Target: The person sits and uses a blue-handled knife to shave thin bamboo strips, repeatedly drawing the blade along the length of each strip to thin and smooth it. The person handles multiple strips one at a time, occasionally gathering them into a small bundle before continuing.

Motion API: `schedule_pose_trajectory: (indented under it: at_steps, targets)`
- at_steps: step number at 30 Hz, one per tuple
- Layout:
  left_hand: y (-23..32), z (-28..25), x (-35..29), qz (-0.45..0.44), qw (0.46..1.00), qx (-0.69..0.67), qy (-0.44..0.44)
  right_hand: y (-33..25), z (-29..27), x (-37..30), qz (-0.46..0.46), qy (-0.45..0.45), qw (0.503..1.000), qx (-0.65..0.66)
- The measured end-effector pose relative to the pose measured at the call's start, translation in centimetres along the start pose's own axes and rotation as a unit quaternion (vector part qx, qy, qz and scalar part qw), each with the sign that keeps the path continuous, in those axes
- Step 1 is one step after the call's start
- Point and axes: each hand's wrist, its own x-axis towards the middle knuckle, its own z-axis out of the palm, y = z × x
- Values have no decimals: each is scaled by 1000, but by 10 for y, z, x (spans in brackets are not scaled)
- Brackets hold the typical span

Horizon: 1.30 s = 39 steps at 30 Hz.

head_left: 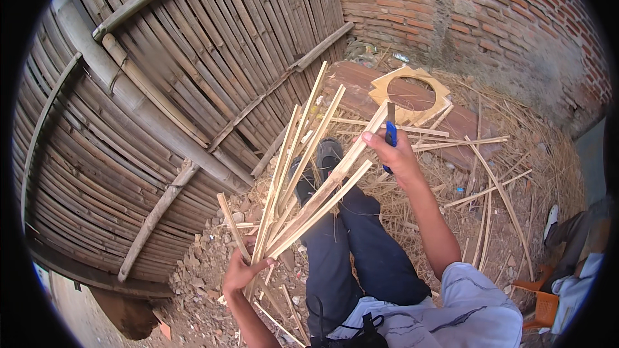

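My left hand (242, 273) is closed around the lower ends of several pale bamboo strips (278, 177), which fan out upward in front of my legs. One wider strip (342, 171) slants up to the right. Its upper part lies by the thumb of my right hand (398, 158). That hand is closed around a blue utility knife (390, 134), its blade pointing up beside the wide strip's far end. Whether the blade touches the strip, I cannot tell.
A pale ring-shaped frame with a jagged edge (379, 84) lies on a brown board (345, 80). Loose strips (503, 203) and shavings cover the ground. A bamboo wall (174, 90) rises left, a brick wall (516, 26) behind. A person (567, 238) is at the right by an orange chair (545, 306).
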Motion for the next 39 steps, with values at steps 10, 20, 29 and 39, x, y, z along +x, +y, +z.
schedule_pose_trajectory:
  at_steps: [10, 20, 29, 39]
  targets:
    - [-87, -53, -29, -68, 998, -9, 9, -10, 97, 3, -43, -137, 989, -43]
    - [-128, -118, -42, -58, 906, 136, 396, -71, 91, 33, -194, -47, 979, -47]
    - [8, -23, -48, 175, 966, -40, 188, -194, -33, 47, -300, 106, 945, 74]
    - [124, 132, 54, 209, 910, -352, -69, -140, -43, -19, -262, 238, 912, 209]
